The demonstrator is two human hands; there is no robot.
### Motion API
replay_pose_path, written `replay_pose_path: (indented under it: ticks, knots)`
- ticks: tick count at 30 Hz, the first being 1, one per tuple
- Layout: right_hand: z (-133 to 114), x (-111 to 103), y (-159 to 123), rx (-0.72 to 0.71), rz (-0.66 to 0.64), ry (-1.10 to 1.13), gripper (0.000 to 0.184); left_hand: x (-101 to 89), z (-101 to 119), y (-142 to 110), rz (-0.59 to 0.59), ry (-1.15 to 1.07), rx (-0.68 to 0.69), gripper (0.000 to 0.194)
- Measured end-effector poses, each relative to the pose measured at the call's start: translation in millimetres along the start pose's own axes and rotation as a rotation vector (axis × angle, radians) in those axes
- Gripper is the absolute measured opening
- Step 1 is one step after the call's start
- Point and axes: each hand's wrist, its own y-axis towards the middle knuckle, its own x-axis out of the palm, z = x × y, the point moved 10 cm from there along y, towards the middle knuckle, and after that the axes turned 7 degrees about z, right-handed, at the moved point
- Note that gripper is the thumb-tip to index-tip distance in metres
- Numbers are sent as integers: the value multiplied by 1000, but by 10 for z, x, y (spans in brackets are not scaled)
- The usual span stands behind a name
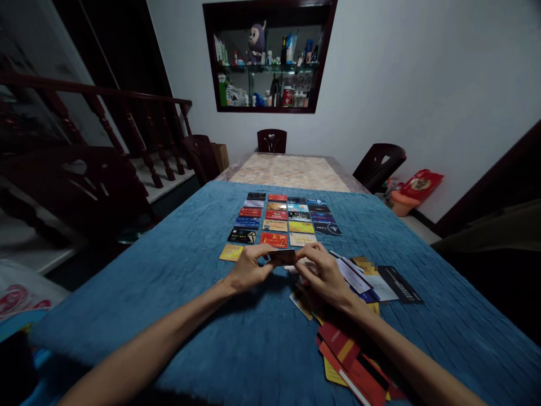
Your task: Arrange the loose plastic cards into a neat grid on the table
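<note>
Both my hands meet over the blue cloth (177, 293) and pinch one dark card (282, 256) between them. My left hand (249, 268) grips its left end, my right hand (323, 276) its right end. Just beyond the card lies a grid of several coloured cards (281, 220) in four columns, with a yellow card (231, 252) at its near left corner. A loose pile of cards (372, 279) spreads under and right of my right hand. More red and yellow cards (350, 366) lie under my right forearm.
Past the blue cloth the table's marble top (289, 171) shows, with dark chairs (271, 140) at the far end and the right (379, 162). A wooden stair railing (105, 118) stands at left. A wall niche (268, 56) holds bottles and a toy.
</note>
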Motion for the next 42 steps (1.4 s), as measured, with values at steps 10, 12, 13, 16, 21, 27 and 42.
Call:
replay_pose_path:
  ticks: [10, 12, 13, 16, 21, 27, 42]
  knots:
    - [-133, 46, -45, -178, -30, -236, 18, -125, -10, 33, 72, 60, 38, 14]
    - [-165, 64, -51, -210, -38, -272, 20, -119, 4, 23, 59, 75, 67, 14]
    - [-181, 66, -54, -224, -34, -285, 21, -116, 12, 18, 52, 84, 84, 14]
    - [-216, 71, -71, -258, -13, -309, 21, -72, 25, 1, -3, 138, 135, 20]
    - [-186, 138, -102, -259, -47, -347, 23, -4, -6, -16, -106, 254, 188, 21]
    - [-139, 249, -131, -260, -121, -395, 28, 45, -7, -43, -196, 363, 228, 21]
    - [-25, 333, -145, -153, -216, -467, 43, 224, 8, -116, -420, 484, 177, 32]
